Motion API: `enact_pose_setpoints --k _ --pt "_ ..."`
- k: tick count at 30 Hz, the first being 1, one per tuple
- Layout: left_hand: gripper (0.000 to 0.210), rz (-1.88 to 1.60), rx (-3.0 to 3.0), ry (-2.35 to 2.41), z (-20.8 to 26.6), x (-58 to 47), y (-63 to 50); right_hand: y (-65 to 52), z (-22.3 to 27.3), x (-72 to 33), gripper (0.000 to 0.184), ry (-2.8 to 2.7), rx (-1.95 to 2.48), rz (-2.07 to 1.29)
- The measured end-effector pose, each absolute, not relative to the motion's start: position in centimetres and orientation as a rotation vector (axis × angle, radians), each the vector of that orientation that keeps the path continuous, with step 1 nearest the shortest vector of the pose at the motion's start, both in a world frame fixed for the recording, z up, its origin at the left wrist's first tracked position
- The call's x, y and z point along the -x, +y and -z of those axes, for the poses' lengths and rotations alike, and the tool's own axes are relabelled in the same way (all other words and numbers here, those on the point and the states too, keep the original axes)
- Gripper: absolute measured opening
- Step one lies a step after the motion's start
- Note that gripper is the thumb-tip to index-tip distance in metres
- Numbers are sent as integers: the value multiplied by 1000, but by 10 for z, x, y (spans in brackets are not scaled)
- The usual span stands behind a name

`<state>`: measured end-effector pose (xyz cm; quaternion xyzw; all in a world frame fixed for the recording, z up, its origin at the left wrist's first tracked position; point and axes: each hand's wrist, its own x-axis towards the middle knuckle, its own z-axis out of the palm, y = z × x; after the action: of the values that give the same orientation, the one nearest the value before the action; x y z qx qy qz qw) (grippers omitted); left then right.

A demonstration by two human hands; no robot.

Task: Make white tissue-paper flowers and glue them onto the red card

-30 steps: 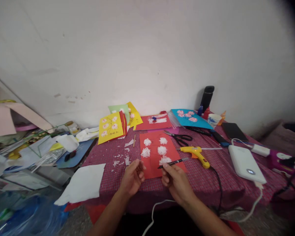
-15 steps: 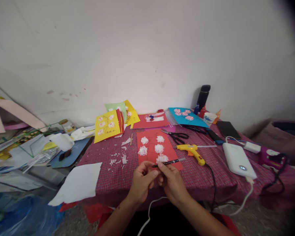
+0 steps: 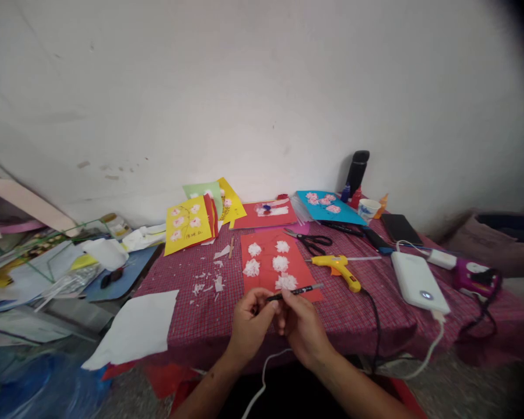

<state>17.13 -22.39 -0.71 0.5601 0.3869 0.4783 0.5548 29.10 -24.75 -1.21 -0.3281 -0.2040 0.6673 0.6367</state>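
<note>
Pen (image 3: 294,291): black, pinched by your right hand (image 3: 301,325) mid-barrel and your left hand (image 3: 250,323) at its near end, fingers closed, above the red card (image 3: 268,273). Checked tablecloth (image 3: 192,314); glue gun (image 3: 337,267), scissors (image 3: 310,240); white wall (image 3: 262,99) behind.

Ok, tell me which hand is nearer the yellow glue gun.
Right. The right hand sits just left of and below the glue gun; the left hand lies farther left, both gripping the pen.
</note>
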Motion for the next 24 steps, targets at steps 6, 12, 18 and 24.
enact_pose_setpoints --k 6,12,18,24 --pt "17 -1139 -1387 924 5 -168 -225 -247 16 -290 43 -527 802 -1462" --pt "13 -1176 -1480 1021 8 -165 -225 -246 18 -290 41 -493 792 -1436" --pt "12 -1150 -1630 1076 7 -161 -226 -248 16 -290 40 -474 726 -1458" --pt "11 -1135 -1643 1047 -2 -160 -230 -253 12 -286 39 -466 683 -1461"
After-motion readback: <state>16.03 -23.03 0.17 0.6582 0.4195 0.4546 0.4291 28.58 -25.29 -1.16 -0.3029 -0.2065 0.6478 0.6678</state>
